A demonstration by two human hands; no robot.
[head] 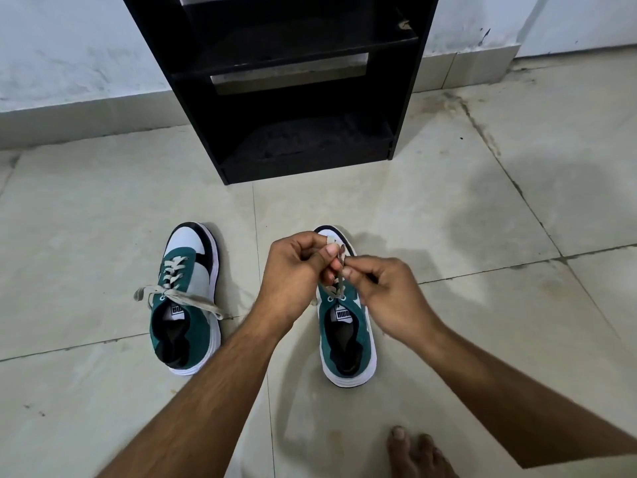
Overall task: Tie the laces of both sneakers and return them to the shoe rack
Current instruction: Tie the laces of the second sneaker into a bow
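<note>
Two teal, white and black sneakers stand on the tiled floor, toes pointing at the rack. The left sneaker [186, 301] has loose grey laces spread out sideways across its tongue. Over the right sneaker [348, 332], my left hand [293, 270] and my right hand [386, 288] each pinch a strand of its grey laces [339, 267], held up above the eyelets. My hands hide the front of this shoe. The black shoe rack [296, 98] stands against the wall just beyond, its shelves bare.
A white wall with a low skirting runs behind the rack. Toes of a bare foot [413, 450] show at the bottom right. Beige floor tiles with dark stained joints surround the shoes.
</note>
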